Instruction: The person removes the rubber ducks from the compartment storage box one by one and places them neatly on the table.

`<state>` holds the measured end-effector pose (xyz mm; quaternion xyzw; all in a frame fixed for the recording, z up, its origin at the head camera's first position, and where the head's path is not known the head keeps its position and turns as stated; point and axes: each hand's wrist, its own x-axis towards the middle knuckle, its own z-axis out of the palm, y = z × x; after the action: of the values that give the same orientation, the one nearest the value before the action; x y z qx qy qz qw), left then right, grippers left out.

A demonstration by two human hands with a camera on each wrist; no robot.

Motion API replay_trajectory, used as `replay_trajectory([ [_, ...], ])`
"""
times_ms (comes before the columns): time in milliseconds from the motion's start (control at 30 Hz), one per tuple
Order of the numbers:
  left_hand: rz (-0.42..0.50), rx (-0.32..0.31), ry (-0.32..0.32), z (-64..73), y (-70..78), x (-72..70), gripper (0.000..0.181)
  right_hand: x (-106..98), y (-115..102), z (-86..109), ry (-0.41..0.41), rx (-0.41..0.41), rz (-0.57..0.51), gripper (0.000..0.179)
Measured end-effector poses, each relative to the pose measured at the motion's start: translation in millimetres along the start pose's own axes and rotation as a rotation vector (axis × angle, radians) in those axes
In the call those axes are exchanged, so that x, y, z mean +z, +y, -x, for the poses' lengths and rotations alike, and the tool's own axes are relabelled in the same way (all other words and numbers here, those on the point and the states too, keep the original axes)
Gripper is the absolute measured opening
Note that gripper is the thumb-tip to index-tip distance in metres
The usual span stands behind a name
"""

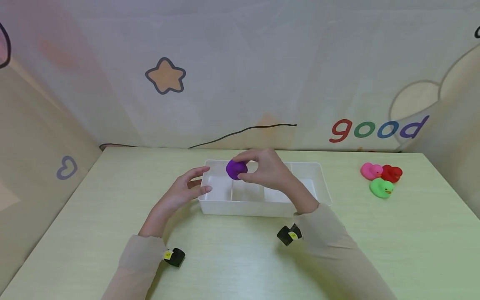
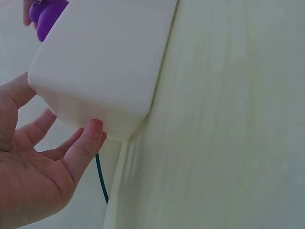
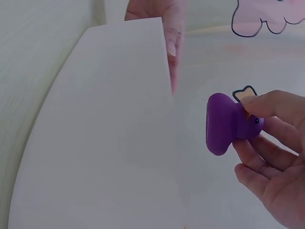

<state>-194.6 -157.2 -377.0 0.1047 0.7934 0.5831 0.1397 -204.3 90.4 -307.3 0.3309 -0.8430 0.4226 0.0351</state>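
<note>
My right hand [image 1: 268, 168] pinches a purple rubber duck [image 1: 236, 170] between thumb and fingers. The duck is over the left part of a white divided box [image 1: 247, 208]. In the right wrist view, the duck [image 3: 221, 125] is tipped sideways, its head toward the palm and its flat base facing away. My left hand [image 1: 183, 187] is at the box's left end, fingers spread. Its fingertips are right at the end wall and rim in the left wrist view, where the purple duck [image 2: 47, 18] shows beyond the box.
To the right on the table [image 1: 232, 258] sit a pink duck [image 1: 370, 171], a red duck [image 1: 392, 173] and a green duck [image 1: 381, 188], close together. A printed cloth [image 1: 240, 75] rises behind the table's back edge.
</note>
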Motion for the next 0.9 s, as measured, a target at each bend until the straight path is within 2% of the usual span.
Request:
replay_trajectory([
  [133, -0.01, 0.004, 0.006, -0.2, -0.4, 0.0, 0.064, -9.8, 3.4, 8.3, 0.052, 0.066, -0.117, 0.032],
  [333, -0.021, 0.0, 0.006, 1.3, -0.6, 0.2, 0.063, -23.9, 9.2, 23.0, 0.092, 0.152, -0.195, 0.034],
  [700, -0.018, 0.009, 0.0, 2.3, -0.3, 0.3, 0.063, -51.3, 22.1, 52.6, 0.161, 0.273, -0.194, 0.036],
  [900, -0.025, 0.012, 0.004, 2.2, -0.2, 0.6, 0.063, -68.0, 25.7, 67.7, 0.214, 0.275, -0.144, 0.035],
])
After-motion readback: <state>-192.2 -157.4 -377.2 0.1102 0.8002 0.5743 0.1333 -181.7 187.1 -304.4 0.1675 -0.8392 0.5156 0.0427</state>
